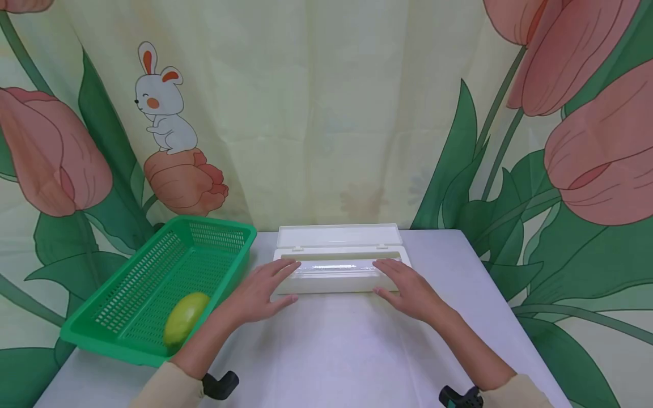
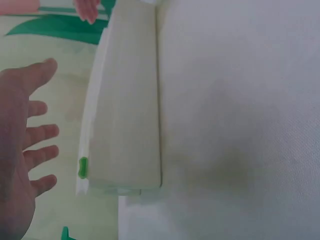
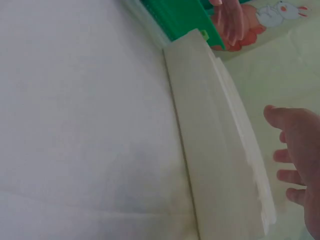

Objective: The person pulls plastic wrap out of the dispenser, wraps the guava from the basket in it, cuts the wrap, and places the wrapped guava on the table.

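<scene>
A long white cling film dispenser box (image 1: 336, 285) stands on the table with its hinged lid (image 1: 339, 235) tipped back. Inside lies a shiny roll of clear cling film (image 1: 334, 265). My left hand (image 1: 260, 292) is held over the box's left end, and my right hand (image 1: 410, 289) over its right end. Both have spread fingers and grip nothing. In the left wrist view, the fingers of my left hand (image 2: 15, 145) show apart from the box wall (image 2: 127, 100), near a small green piece (image 2: 83, 168). The right wrist view shows my right hand (image 3: 305, 150) also apart from the box.
On the left, a green plastic basket (image 1: 148, 306) stands at a slant, with a yellow-green mango (image 1: 186, 318) in its near end. A white cloth covers the table (image 1: 347, 351). Behind the table hangs a curtain (image 1: 326, 113) printed with tulips and a rabbit.
</scene>
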`<state>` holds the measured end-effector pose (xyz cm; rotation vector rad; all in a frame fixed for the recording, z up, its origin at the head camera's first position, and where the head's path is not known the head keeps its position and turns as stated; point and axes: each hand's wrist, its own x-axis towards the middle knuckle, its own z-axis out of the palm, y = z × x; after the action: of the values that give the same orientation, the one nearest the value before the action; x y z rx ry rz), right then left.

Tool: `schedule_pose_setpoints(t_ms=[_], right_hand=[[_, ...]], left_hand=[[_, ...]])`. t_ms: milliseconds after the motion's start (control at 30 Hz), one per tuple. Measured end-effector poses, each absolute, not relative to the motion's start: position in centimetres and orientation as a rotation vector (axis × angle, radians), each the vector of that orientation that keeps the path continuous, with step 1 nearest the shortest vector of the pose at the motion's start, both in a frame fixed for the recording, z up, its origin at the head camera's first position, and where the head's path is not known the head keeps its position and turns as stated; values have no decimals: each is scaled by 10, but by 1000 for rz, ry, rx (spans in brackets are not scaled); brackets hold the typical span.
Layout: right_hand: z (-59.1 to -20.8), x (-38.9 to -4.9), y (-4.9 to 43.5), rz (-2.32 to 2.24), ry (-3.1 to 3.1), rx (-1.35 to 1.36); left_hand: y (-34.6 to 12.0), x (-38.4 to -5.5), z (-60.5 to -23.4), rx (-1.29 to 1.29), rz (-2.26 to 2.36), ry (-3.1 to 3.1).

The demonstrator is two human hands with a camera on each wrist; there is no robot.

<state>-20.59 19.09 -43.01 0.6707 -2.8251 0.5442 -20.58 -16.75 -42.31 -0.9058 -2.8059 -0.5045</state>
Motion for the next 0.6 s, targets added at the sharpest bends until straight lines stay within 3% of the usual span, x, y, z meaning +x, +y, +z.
schedule_pose_setpoints(t_ms=[600], right_hand=[[-438,-217,189,571,-2866,655]], left_hand=[[-165,-216,-433,-840,-579,-2890]])
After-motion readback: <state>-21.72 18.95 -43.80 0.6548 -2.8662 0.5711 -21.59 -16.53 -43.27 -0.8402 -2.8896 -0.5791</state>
